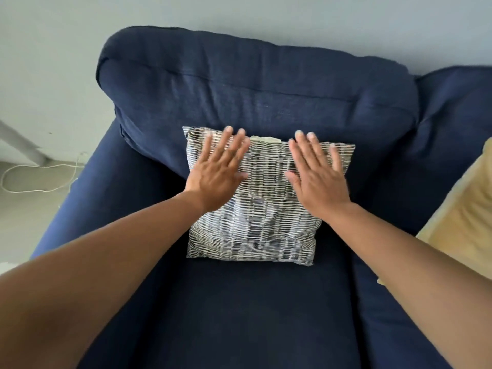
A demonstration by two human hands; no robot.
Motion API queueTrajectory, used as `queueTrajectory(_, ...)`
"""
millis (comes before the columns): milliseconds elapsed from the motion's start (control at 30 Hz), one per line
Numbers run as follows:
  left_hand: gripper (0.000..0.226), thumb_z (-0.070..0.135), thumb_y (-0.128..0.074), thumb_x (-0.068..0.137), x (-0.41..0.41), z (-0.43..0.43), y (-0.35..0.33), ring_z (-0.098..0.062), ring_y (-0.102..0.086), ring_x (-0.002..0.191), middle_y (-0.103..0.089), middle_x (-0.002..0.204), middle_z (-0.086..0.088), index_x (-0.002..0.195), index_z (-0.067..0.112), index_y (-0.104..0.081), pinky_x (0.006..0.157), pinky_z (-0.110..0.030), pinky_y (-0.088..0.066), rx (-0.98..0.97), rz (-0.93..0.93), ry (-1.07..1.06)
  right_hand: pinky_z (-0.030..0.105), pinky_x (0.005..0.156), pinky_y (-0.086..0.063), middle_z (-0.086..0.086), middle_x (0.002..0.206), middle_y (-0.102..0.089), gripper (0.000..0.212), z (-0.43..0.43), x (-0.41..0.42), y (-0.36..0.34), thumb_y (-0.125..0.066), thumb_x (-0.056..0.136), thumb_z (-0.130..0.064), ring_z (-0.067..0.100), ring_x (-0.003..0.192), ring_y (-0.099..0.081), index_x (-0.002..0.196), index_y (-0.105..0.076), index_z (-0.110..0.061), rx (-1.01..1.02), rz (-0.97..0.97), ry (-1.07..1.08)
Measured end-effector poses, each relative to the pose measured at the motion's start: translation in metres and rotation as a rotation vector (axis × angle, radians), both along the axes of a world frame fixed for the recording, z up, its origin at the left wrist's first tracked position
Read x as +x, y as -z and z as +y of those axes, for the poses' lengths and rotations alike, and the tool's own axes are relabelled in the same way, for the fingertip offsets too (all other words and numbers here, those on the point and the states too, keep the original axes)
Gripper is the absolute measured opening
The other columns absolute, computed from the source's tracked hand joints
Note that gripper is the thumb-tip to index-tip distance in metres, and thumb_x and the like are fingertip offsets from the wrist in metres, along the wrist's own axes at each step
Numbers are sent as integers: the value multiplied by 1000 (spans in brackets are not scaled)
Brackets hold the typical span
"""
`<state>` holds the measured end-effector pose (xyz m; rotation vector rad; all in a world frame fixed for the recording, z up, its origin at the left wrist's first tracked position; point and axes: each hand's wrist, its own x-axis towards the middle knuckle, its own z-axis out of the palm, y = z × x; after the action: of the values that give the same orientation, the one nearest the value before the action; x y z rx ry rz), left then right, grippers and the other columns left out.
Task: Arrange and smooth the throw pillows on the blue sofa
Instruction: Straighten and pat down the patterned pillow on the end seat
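Note:
A black-and-white striped throw pillow leans against the back cushion of the blue sofa, at the sofa's left end. My left hand lies flat on the pillow's upper left part, fingers spread. My right hand lies flat on its upper right part, fingers also spread. Neither hand grips the fabric. A pale yellow pillow sits on the seat at the right edge of the view, partly cut off.
The sofa's left armrest borders the seat. Beyond it lies a light floor with a white cable and a grey furniture leg. A pale wall stands behind the sofa.

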<state>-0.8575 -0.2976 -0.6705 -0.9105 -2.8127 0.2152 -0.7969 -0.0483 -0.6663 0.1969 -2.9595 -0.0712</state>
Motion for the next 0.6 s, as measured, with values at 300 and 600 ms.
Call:
queueTrajectory(300, 70, 56, -3, 101, -23, -11, 2, -22, 24, 151, 19, 167, 2, 157, 18, 17, 121, -56, 12, -117, -285, -303, 49, 120, 10, -5, 163, 22, 67, 30, -10, 17, 3, 99, -56, 14, 148, 24, 155, 15, -22, 69, -253, 175)
queueTrajectory(600, 78, 64, -3, 97, 19, 14, 7, -26, 27, 150, 25, 164, -3, 152, 19, 27, 121, -55, 12, -146, -161, -3, 53, 120, 9, 2, 164, 22, 71, -3, 21, 18, -16, 103, -56, 21, 150, 21, 156, 15, -22, 157, -156, -105)
